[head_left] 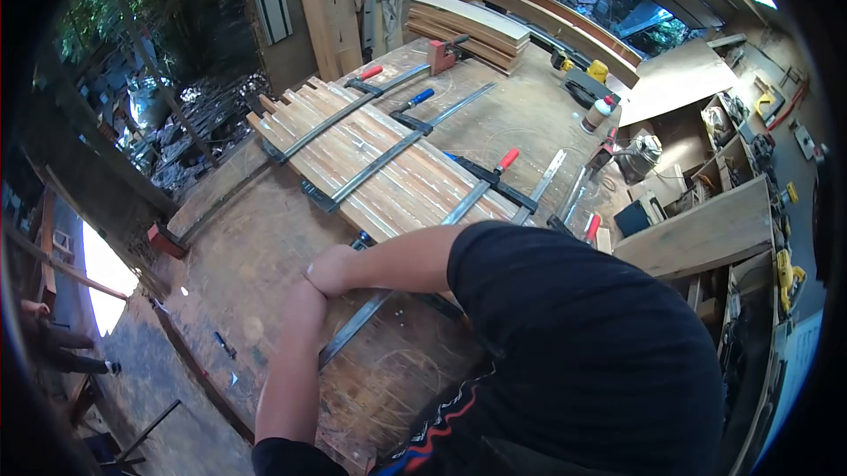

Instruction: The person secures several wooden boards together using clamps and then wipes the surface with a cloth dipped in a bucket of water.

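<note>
While the person bends over the big wooden worktop (pixel 238 255), the left hand (pixel 314 282) and the right hand (pixel 333 269) come together low over it. The fingers are tucked in and mostly hidden, so I can't tell if they are squeezing something or loose. Right by the fingers, a small blue tip (pixel 360 240) shows just above the right wrist.

Just past the fingers lie the long wood strips (pixel 344 148), flat and side by side, with white smears on top. Three metal clamps (pixel 384 167) go across the strips. One has a blue handle (pixel 422 97), far past the fingers. A red handle (pixel 506 159) is past the fingers and to the right. On the near side of the fingers, a metal bar (pixel 353 328) sticks out between the two arms.

To the left of the fingers, a red clamp end (pixel 166 240) sits at the edge. Nearer to the body and left of the fingers is a small dark thing (pixel 224 345), too small to name. Well past the fingers, to the right, stand a bottle (pixel 597 112) with a red top and a stack of boards (pixel 468 30).
</note>
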